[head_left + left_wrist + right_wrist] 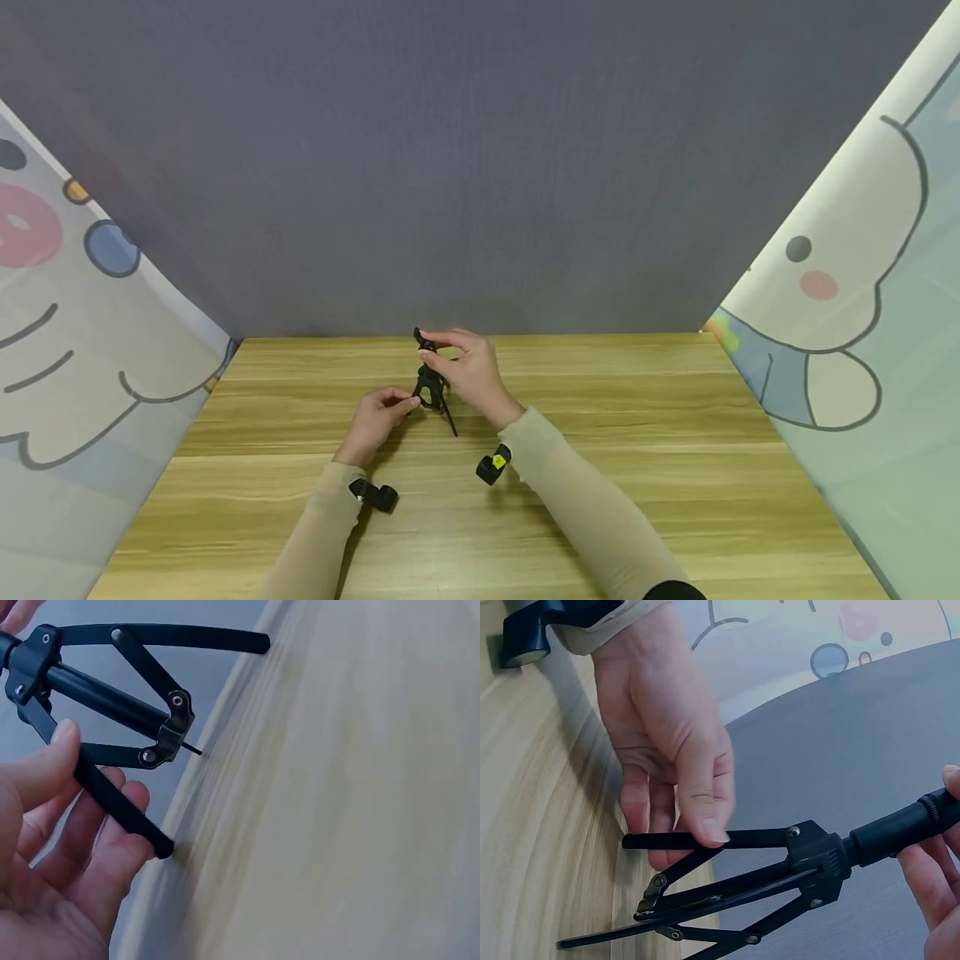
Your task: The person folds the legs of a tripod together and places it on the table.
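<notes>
A small black tripod (430, 385) is held upright over the table with its legs spread. My right hand (474, 372) grips its upper part between thumb and fingers. In the right wrist view only some fingers of that hand (930, 889) show, on the black column. My left hand (377, 422) pinches one tripod leg between thumb and fingers. The left wrist view shows the leg (120, 806) along those fingers, with hinged braces running to the centre post (105, 695). Whether the leg tips touch the tabletop I cannot tell.
The wood-grain table (600, 467) reaches back to a grey panel (480, 167). Cartoon-printed sheets (832, 333) stand on both sides. A black wrist camera (375, 495) sits on the left sleeve, and another camera (492, 467) on the right.
</notes>
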A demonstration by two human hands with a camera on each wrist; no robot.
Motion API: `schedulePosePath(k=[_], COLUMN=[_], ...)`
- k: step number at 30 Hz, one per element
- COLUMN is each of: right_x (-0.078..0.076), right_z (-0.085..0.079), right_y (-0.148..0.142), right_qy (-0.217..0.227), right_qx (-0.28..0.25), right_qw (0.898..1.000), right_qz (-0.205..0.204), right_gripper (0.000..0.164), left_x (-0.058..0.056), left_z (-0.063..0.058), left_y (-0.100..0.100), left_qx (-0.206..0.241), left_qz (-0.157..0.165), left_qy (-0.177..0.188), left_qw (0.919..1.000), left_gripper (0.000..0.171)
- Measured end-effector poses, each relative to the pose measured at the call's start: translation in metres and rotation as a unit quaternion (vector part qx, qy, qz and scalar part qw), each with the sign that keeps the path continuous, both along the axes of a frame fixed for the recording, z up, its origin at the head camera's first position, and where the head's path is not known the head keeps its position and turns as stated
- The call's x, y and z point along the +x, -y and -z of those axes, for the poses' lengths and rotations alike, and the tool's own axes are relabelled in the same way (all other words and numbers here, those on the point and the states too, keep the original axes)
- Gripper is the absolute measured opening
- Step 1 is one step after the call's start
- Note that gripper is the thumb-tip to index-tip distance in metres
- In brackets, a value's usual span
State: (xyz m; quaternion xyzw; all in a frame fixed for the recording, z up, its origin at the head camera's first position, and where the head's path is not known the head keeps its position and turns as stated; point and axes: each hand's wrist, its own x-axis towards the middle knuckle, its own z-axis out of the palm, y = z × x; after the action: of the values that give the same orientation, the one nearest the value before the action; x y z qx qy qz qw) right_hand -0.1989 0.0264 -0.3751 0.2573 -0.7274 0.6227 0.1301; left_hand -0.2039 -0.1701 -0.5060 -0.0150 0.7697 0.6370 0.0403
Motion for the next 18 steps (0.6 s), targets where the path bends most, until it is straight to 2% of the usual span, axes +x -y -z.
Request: schedulePosePath(k=[2,5,10,18], right_x=[0.0,0.0,-0.001,-0.004], right_z=[0.0,0.0,0.002,0.008], right_y=[0.0,0.0,0.0,0.0], right_qy=[0.002,0.002,-0.002,-0.004], right_qx=[0.0,-0.002,-0.007,-0.015], right_qw=[1.0,1.0,1.0,1.0], right_qz=[-0.002,-0.002,-0.011,-0.011], right_gripper=[0.025,0.026,0.025,0.026], left_x=[0.0,0.001,0.001,0.001], left_z=[-0.004,-0.013,-0.024,-0.023], left_y=[-0.001,-0.004,-0.01,-0.013], left_qx=[-0.005,-0.049,-0.125,-0.115], left_qz=[0.003,0.016,0.028,0.023], left_qy=[-0.01,-0.051,-0.125,-0.134], left_qw=[0.9999,0.9974,0.9839,0.9841], left_gripper=[0.021,0.019,0.009,0.013])
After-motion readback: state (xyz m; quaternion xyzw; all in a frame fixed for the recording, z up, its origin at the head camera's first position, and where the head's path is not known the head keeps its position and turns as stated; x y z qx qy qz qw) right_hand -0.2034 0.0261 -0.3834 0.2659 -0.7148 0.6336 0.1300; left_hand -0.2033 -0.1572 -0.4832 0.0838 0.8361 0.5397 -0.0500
